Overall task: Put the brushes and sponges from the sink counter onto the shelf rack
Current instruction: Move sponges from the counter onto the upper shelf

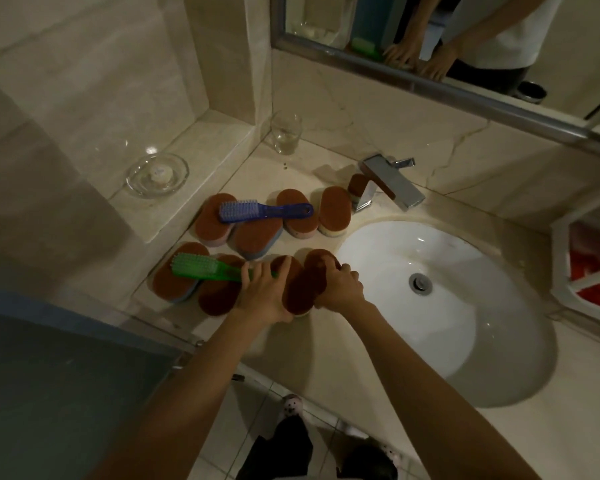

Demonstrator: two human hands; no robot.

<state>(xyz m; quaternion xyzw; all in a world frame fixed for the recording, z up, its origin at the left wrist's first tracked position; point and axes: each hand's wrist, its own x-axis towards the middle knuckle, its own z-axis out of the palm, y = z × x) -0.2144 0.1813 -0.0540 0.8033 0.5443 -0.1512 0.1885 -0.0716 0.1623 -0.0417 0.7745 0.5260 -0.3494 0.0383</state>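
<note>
Gathering step is under way. Left hand (264, 292) is closing its fingers on the green brush (201, 268) handle while pressing against a sponge (300, 289) left of the basin (430, 296). Right hand (340, 285) is gripping that same sponge's far side. Blue brush (264, 210) and other sponges are lying left of the basin, untouched. Shelf rack is not identifiable; next move calls for lifting the load clear.
</note>
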